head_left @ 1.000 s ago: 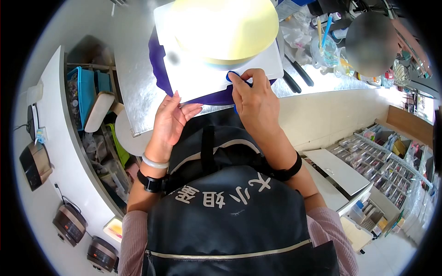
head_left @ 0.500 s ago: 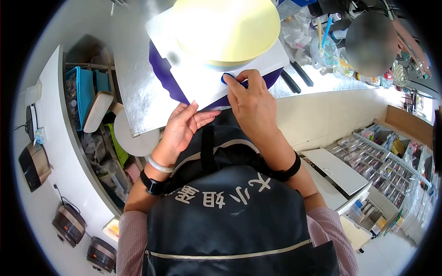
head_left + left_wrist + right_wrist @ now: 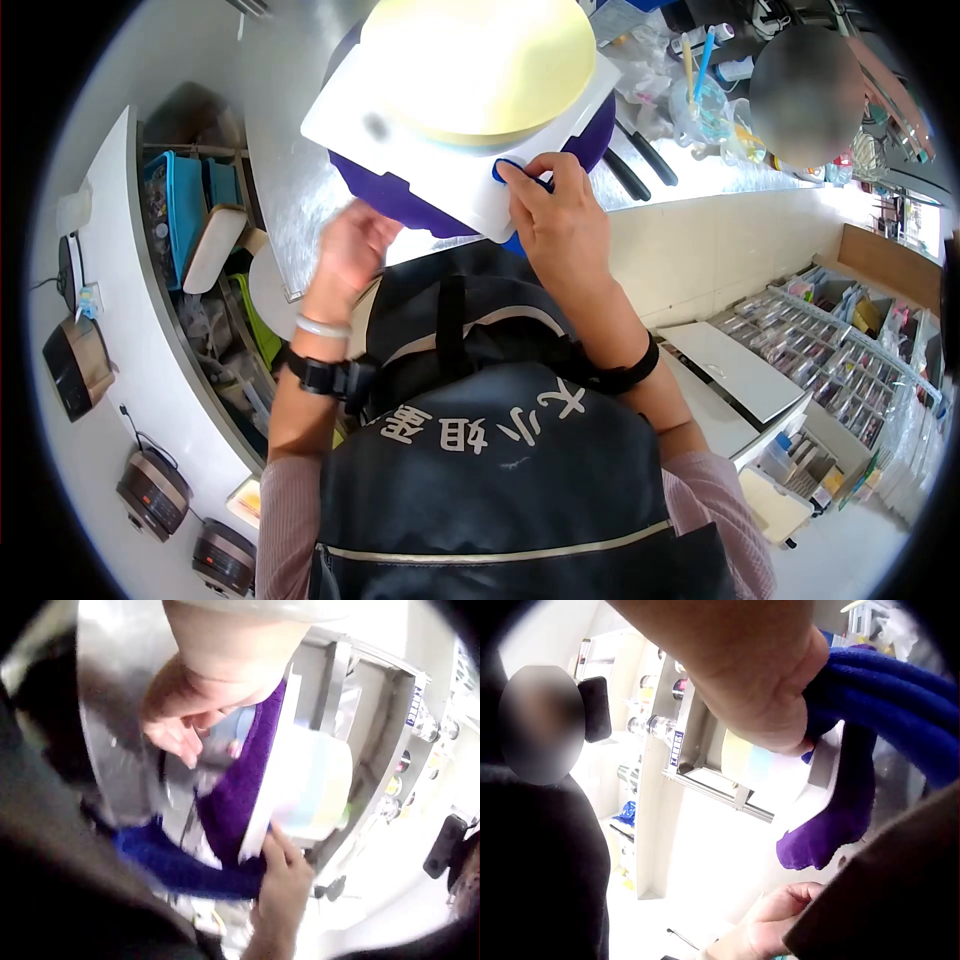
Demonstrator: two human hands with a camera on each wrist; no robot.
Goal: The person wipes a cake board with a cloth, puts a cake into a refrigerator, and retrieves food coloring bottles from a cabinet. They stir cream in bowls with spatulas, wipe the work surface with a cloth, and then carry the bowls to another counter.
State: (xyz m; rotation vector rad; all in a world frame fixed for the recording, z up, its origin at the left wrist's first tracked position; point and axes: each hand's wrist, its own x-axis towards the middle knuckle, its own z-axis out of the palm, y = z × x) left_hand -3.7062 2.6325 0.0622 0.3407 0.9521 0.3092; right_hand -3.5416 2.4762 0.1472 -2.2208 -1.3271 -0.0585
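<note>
It was a bakery workroom, folks: a steel worktable (image 3: 290,200) bore a pale yellow cake (image 3: 480,60), black-handled tools (image 3: 640,150) alongside, stocked supply trays (image 3: 820,350) behind.

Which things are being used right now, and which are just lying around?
In use: cake; board under it; purple mat; blue cloth, pinched by the right hand; left hand by the mat.
Lying about: knives; cup of straws; blue bin; cookers.
</note>
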